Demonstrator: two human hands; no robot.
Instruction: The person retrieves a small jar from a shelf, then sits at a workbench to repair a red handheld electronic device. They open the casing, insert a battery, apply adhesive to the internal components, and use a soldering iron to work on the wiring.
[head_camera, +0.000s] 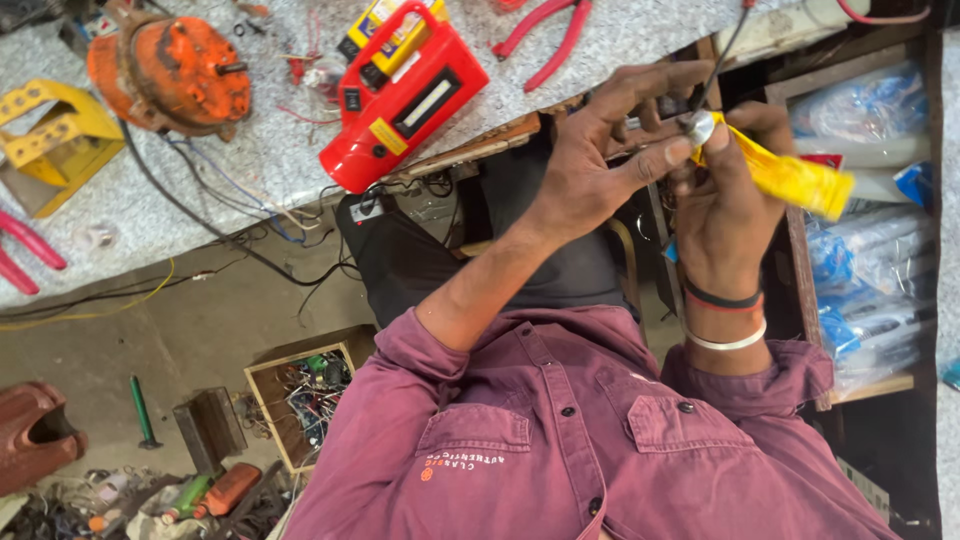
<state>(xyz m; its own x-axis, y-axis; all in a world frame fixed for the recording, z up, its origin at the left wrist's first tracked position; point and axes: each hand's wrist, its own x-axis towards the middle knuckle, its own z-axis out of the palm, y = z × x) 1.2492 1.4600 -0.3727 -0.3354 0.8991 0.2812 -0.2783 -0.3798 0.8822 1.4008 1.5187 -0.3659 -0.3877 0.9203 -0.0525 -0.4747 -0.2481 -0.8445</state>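
Yellow tube (790, 177) sits clamped in my right hand (725, 215), at the far right of the scene, out in front of my chest and above my dark-trousered lap. Its silvery nozzle end (700, 127) points left, toward my left hand (600, 150). The left hand's thumb and forefinger are pinched together right at that nozzle, where a thin black wire (722, 55) comes down from the far edge. I cannot tell whether those fingers grip the wire, a cap, or only the nozzle tip; the spot is too small and crowded.

As far as I can judge, the tube is already up and opened or being opened at the wire's end, and nothing shows yet of any paste laid on; whatever joins the wire to another part looks not yet done.

Left of my hands, the speckled bench (250, 150) carries a red lamp (405, 100), an orange motor (170, 70), a yellow bracket (50, 130) and red-handled pliers (545, 28). Near the floor, a wooden box (262, 395) of small parts stands left of my maroon shirt (560, 440). Bagged stock fills the shelves (870, 250) on the right.
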